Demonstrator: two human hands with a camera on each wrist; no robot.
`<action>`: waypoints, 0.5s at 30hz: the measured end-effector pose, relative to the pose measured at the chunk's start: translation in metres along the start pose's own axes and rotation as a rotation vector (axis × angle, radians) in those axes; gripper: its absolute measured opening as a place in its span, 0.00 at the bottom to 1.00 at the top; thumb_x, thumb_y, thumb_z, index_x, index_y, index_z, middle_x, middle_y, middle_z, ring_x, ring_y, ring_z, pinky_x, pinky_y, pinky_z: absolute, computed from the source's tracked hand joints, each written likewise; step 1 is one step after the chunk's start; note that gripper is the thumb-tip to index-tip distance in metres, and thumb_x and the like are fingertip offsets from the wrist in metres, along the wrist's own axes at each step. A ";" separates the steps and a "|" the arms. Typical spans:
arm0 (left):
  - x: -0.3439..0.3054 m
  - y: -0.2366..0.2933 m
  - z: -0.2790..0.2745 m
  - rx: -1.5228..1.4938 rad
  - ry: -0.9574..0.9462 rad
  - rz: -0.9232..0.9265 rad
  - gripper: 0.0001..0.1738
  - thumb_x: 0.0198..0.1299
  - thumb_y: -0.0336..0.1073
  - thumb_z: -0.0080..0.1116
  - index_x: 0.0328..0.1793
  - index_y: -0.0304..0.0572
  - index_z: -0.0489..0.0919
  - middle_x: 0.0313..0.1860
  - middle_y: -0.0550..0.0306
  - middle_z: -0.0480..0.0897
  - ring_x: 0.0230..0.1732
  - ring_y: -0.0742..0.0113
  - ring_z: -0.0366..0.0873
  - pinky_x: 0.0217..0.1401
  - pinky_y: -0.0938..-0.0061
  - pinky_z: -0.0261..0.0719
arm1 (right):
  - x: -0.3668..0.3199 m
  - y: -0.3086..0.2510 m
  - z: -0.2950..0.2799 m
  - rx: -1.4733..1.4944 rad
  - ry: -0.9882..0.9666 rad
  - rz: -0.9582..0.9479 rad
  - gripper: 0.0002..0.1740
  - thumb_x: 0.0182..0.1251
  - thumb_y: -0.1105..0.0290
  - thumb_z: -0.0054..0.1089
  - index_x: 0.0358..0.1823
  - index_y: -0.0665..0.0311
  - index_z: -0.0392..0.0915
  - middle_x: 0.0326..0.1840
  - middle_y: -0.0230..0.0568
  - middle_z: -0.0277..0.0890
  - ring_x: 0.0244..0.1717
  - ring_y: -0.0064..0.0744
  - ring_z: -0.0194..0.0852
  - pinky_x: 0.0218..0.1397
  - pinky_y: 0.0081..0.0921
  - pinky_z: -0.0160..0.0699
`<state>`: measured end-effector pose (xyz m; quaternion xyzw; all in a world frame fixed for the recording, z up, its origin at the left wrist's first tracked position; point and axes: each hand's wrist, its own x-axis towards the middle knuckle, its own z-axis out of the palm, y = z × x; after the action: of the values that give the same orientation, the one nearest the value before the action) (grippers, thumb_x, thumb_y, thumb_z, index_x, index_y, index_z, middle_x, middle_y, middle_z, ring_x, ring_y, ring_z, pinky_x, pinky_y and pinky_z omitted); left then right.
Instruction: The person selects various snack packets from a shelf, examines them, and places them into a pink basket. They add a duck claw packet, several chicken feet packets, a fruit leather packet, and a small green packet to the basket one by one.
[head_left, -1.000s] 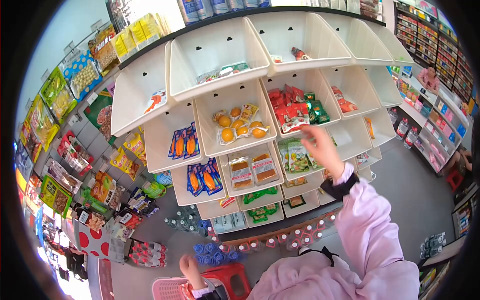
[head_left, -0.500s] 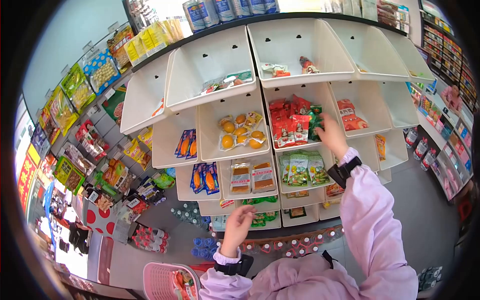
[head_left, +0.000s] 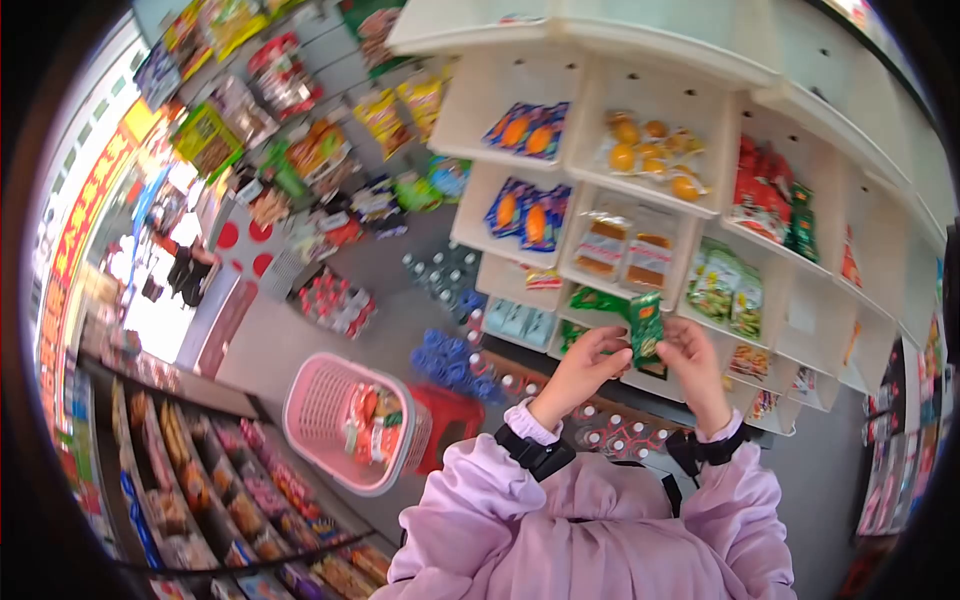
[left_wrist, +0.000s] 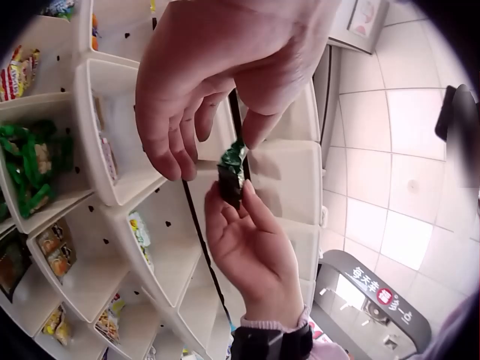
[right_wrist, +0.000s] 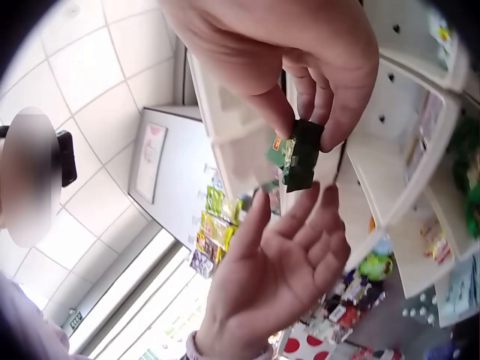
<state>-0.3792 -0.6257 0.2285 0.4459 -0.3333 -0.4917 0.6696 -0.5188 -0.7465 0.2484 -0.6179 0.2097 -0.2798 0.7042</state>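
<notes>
In front of the person's body, the right hand point(head_left: 697, 375) pinches a small green snack packet point(head_left: 646, 328) between thumb and fingers. The right wrist view shows the packet point(right_wrist: 304, 156) from its dark side, with the thumb on one edge and fingers on the other. The left hand point(head_left: 582, 375) is close beside the packet; in the right wrist view this hand point(right_wrist: 281, 274) has its palm turned up and its fingers spread just below the packet. More green packets point(head_left: 803, 225) lie beside red packets point(head_left: 762, 190) in a shelf bin at the right.
White tiered bins hold yellow vacuum-packed items point(head_left: 650, 155), blue-and-orange packets point(head_left: 525, 213) and brown slabs in trays point(head_left: 625, 250). A pink basket point(head_left: 310, 440) with red packets inside stands by a red stool point(head_left: 450, 415) at the lower left. Bottles point(head_left: 620, 435) line the shelf's foot.
The right hand has come down from the red-and-green packet bin with a green packet. The left hand has moved beside it. The head view has turned left and downward.
</notes>
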 end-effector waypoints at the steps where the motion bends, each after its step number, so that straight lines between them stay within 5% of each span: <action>1: -0.009 -0.006 -0.012 0.028 0.058 0.019 0.19 0.58 0.34 0.52 0.54 0.37 0.65 0.44 0.57 0.75 0.40 0.73 0.73 0.41 0.79 0.73 | 0.000 0.020 0.016 0.015 -0.047 0.049 0.15 0.56 0.78 0.54 0.45 0.68 0.66 0.41 0.33 0.70 0.43 0.21 0.69 0.46 0.18 0.68; 7: -0.103 -0.025 -0.104 0.057 0.343 -0.079 0.14 0.56 0.33 0.53 0.48 0.39 0.70 0.38 0.62 0.77 0.36 0.78 0.72 0.34 0.84 0.70 | -0.003 0.082 0.129 0.002 -0.286 0.354 0.14 0.55 0.77 0.55 0.43 0.70 0.68 0.36 0.36 0.72 0.37 0.22 0.71 0.40 0.18 0.72; 11: -0.185 -0.037 -0.161 -0.207 0.567 -0.153 0.14 0.56 0.31 0.52 0.49 0.36 0.70 0.40 0.60 0.76 0.37 0.78 0.72 0.35 0.85 0.69 | -0.011 0.141 0.205 -0.359 -0.577 0.117 0.16 0.52 0.76 0.56 0.45 0.68 0.70 0.39 0.42 0.69 0.37 0.29 0.72 0.41 0.22 0.73; 15: -0.262 -0.051 -0.207 -0.372 0.801 -0.189 0.14 0.57 0.28 0.51 0.49 0.32 0.69 0.42 0.55 0.76 0.41 0.70 0.75 0.46 0.74 0.76 | -0.030 0.176 0.291 -0.492 -0.746 0.109 0.16 0.50 0.73 0.54 0.42 0.68 0.71 0.37 0.48 0.67 0.39 0.41 0.71 0.44 0.30 0.70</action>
<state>-0.2914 -0.3256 0.1007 0.5016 0.0885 -0.3908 0.7667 -0.3313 -0.4936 0.1159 -0.8136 0.0340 0.0575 0.5775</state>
